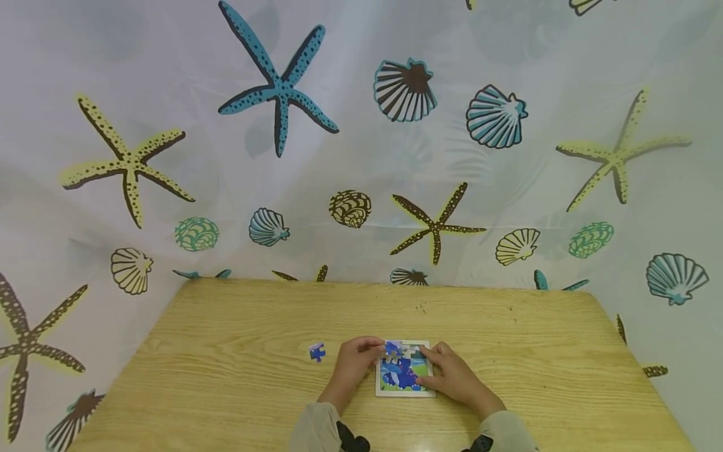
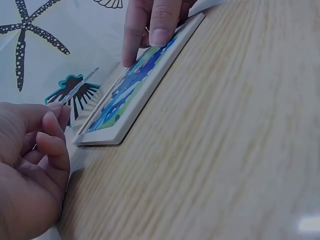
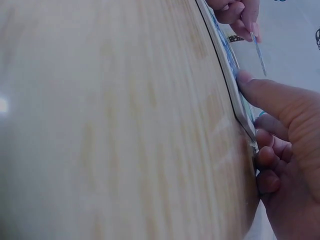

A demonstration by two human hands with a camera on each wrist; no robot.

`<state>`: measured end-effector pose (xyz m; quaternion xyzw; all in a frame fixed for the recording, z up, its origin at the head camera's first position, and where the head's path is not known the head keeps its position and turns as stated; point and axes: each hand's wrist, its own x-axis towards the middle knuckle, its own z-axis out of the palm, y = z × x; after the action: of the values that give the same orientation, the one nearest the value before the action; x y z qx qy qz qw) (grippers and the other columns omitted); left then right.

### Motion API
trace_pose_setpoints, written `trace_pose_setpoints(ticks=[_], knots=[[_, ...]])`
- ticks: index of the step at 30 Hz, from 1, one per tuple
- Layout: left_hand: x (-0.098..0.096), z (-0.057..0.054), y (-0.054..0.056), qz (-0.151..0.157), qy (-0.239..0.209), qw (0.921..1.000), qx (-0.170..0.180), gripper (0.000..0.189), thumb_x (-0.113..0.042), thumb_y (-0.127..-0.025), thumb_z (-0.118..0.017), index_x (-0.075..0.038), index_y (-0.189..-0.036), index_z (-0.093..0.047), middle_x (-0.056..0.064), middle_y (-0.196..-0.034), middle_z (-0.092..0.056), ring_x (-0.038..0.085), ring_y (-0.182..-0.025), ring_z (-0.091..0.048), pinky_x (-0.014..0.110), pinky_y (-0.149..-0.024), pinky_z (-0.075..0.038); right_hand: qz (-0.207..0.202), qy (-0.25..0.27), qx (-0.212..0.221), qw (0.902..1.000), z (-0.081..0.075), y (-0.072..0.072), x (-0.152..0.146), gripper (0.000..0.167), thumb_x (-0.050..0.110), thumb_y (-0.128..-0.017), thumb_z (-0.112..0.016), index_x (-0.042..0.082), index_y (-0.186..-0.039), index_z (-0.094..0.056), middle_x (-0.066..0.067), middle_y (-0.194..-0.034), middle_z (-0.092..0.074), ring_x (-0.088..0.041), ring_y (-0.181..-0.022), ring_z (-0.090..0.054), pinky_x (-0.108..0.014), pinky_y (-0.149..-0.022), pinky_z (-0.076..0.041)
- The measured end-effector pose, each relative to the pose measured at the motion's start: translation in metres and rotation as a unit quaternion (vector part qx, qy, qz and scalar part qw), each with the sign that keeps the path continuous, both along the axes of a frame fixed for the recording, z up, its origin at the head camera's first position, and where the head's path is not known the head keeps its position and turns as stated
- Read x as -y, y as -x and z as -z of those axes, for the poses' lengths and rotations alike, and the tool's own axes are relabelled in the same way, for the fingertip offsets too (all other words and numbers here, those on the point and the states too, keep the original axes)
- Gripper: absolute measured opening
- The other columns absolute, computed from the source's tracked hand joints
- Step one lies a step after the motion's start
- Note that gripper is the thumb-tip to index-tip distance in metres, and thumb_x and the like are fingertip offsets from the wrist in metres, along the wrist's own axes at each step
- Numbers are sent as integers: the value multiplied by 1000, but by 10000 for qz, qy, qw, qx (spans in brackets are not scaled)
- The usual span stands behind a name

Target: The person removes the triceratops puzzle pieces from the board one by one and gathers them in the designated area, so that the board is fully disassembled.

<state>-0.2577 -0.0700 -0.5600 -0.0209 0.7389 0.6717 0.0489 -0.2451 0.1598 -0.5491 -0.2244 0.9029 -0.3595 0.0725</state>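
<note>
A square jigsaw puzzle (image 1: 405, 377) with a blue cartoon picture lies in a pale-framed tray (image 1: 405, 394) on the table. Over its upper left corner, my left hand (image 1: 357, 363) pinches a puzzle piece (image 2: 80, 86) between thumb and fingertips. That piece is seen nearly edge-on in the left wrist view, raised above the tray. At the tray's right side is my right hand (image 1: 456, 376), holding the frame. Its thumb (image 3: 265, 92) presses down near the edge while the other fingers curl beside the frame.
A loose blue and lavender puzzle piece (image 1: 317, 351) lies on the wooden table (image 1: 237, 376), left of my left hand. Behind the table and along its sides hangs a white cloth (image 1: 350, 163) printed with starfish and shells.
</note>
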Motion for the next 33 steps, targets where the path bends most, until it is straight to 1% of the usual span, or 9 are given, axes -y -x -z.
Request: trace_pose_setpoints(ticks=[3, 6, 11, 18, 22, 27, 33], knots=[[4, 0, -1, -64, -20, 10000, -7, 17, -15, -86, -69, -2, -96, -70, 1, -73, -60, 10, -59, -48, 21, -48, -39, -14, 26, 24, 10000, 1, 0, 0, 71, 34, -85, -70, -2, -139, -43, 0, -91, -39, -10, -68, -32, -24, -60, -30], [10, 0, -1, -154, 16, 9999, 5, 16, -15, -86, -69, -3, -97, -70, 1, -74, -60, 9, -59, -48, 21, -49, -39, -39, 54, 36, 10000, 1, 0, -1, 71, 34, -85, -70, -2, -139, -42, 0, -91, -39, -10, -67, -31, -24, -60, -30], [24, 0, 0, -309, 55, 9995, 48, 16, -15, -87, -68, -3, -98, -70, 4, -76, -61, 11, -60, -48, 21, -50, -40, -67, 89, 23, 9999, 1, 0, -1, 71, 34, -85, -70, -2, -139, -42, 0, -92, -39, -10, -68, -31, -25, -61, -30], [48, 2, 2, -690, 74, 9976, -26, 17, -10, -86, -69, 2, -98, -69, 3, -73, -61, 9, -55, -47, 20, -47, -38, -35, 119, 33, 9999, 2, 0, -2, 71, 34, -85, -70, -3, -139, -42, 1, -93, -39, -10, -69, -33, -24, -61, -31], [59, 1, 0, -901, 216, 9957, -45, 16, -9, -85, -69, 2, -97, -70, 3, -75, -63, 9, -57, -49, 21, -47, -40, -24, 140, 31, 9999, 2, 0, -1, 70, 34, -85, -70, -3, -138, -43, 0, -93, -39, -10, -70, -33, -24, -62, -31], [68, -1, -3, -1065, 320, 9938, 29, 16, -8, -85, -69, 2, -98, -70, 4, -78, -65, 10, -59, -50, 21, -48, -41, -20, 133, 45, 9999, 2, 0, -2, 70, 34, -85, -70, -2, -138, -43, 0, -94, -40, -10, -71, -34, -25, -63, -31], [75, -4, -5, -1139, 421, 9926, 80, 17, -7, -86, -68, 3, -99, -69, 6, -80, -65, 12, -62, -52, 21, -50, -42, 4, 106, 30, 9999, 2, 0, -2, 70, 34, -84, -71, -2, -138, -43, 0, -93, -39, -11, -71, -34, -25, -63, -31]])
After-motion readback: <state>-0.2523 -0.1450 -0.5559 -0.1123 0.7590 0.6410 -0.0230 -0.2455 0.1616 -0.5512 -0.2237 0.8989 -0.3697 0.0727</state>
